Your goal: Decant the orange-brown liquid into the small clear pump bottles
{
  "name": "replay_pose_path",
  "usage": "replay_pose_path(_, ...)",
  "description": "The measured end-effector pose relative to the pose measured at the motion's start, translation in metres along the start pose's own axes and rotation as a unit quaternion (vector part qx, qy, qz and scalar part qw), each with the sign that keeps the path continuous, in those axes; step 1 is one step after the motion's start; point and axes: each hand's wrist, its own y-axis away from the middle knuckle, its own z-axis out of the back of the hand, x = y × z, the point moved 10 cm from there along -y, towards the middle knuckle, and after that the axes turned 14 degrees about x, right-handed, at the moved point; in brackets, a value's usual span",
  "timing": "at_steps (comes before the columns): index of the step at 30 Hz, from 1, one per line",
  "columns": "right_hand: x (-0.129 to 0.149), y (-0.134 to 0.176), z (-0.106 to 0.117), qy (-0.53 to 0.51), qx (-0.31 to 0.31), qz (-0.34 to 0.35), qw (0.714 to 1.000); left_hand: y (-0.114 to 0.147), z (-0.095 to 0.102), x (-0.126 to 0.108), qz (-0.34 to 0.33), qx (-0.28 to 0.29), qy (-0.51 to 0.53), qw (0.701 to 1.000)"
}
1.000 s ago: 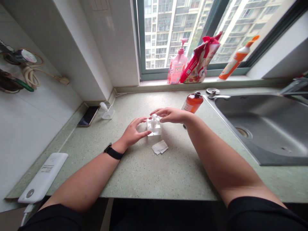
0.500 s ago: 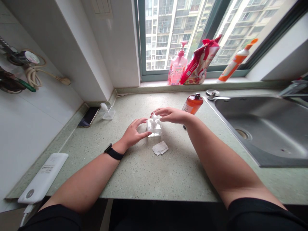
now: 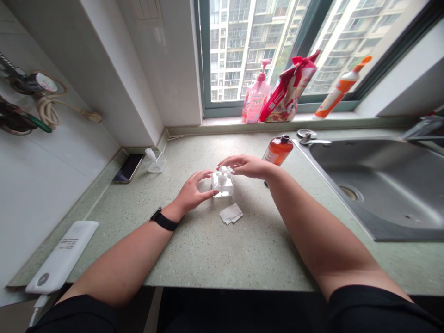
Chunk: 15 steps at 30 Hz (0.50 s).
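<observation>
A clear, square pump bottle (image 3: 222, 188) with a white pump head (image 3: 222, 172) stands upright on the counter. My left hand (image 3: 192, 192) grips it from the left, thumb at the front and fingers toward the back. From the right, my right hand (image 3: 248, 166) curls its fingers behind the pump head, with the thumb side close to the nozzle. The nozzle points right, toward that hand. A folded white tissue (image 3: 231, 213) lies just in front of the bottle. Behind my right wrist is an amber bottle (image 3: 278, 150) without a cap, its lower part partly hidden.
A phone (image 3: 128, 167) and a small clear container with a white pump (image 3: 155, 163) sit back left. A white power bank (image 3: 62, 256) lies at the left edge. The steel sink (image 3: 381, 185) is at right. Bottles and a red bag (image 3: 289, 88) stand on the windowsill.
The pump head has turned: its nozzle pointed away from me before and points right now. My right hand shifted very slightly; my left hand and the bottle stayed in place.
</observation>
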Motion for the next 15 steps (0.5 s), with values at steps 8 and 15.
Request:
replay_pose_path(8,0.005,-0.001,-0.001,0.008,0.021,0.011,1.000,0.000,0.000,0.000,0.008,0.002,0.002,1.000)
replay_pose_path(15,0.003,0.000,-0.007,0.017,0.047,-0.003,0.999,0.000,0.000,0.001,0.003,-0.001,0.002,1.000)
